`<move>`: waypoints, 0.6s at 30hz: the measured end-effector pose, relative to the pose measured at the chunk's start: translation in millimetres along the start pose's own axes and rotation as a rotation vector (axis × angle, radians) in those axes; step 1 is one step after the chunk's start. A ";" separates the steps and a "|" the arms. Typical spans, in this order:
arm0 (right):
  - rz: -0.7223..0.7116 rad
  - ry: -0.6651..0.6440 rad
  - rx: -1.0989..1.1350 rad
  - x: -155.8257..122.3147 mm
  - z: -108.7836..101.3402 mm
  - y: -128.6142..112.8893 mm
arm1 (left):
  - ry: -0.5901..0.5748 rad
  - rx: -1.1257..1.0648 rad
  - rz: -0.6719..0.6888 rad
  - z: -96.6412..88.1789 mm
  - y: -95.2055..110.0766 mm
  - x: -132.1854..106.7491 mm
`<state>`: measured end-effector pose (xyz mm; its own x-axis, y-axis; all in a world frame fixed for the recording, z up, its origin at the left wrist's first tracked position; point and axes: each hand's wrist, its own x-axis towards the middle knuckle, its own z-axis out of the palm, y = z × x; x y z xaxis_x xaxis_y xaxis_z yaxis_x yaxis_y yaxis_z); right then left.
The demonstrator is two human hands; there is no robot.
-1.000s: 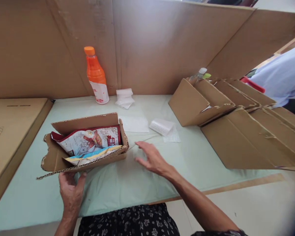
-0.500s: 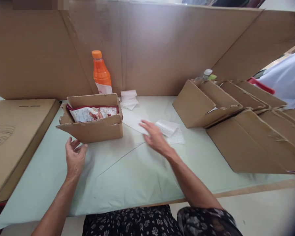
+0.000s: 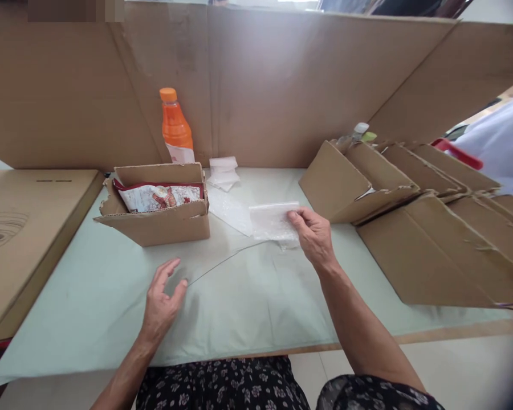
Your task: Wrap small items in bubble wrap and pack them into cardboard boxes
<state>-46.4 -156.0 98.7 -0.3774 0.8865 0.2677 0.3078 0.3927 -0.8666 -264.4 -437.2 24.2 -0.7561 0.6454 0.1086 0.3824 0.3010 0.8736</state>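
Right hand (image 3: 314,234): thumb and fingers pinched on the right edge of a translucent plastic wrap (image 3: 271,221), mid-table. Left hand (image 3: 163,299): thumb and fingers apart, by the near end of a thin dark line (image 3: 222,262); contact unclear. Pale flat sheet (image 3: 228,212) left of wrap. Farther left, open carton (image 3: 175,229), printed bag (image 3: 160,197) inside; orange bottle (image 3: 177,126) behind, base hidden. Cardboard boxes (image 3: 436,250) far right.

Bubble wrap (image 3: 270,222) (translucent) in right hand (image 3: 315,236)

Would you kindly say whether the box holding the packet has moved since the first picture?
Yes, the box has moved farther back, nearer the orange bottle, hiding its base.
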 end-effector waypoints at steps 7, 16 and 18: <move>0.347 -0.378 0.516 -55.2 31.3 -37.5 | -0.364 -0.470 0.049 26.6 30.3 -10.1; 0.100 -0.883 0.397 -83.4 58.2 -40.6 | -0.234 -0.891 -0.456 6.1 54.6 -11.7; 0.075 -0.922 0.285 -84.0 54.6 -31.6 | -0.163 -0.936 -0.502 -2.1 42.9 -8.6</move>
<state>-72.1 -256.3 80.7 -0.9398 0.3190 -0.1230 0.1817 0.1613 -0.9700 -242.6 -431.3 61.7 -0.6070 0.7042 -0.3684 -0.5637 -0.0547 0.8242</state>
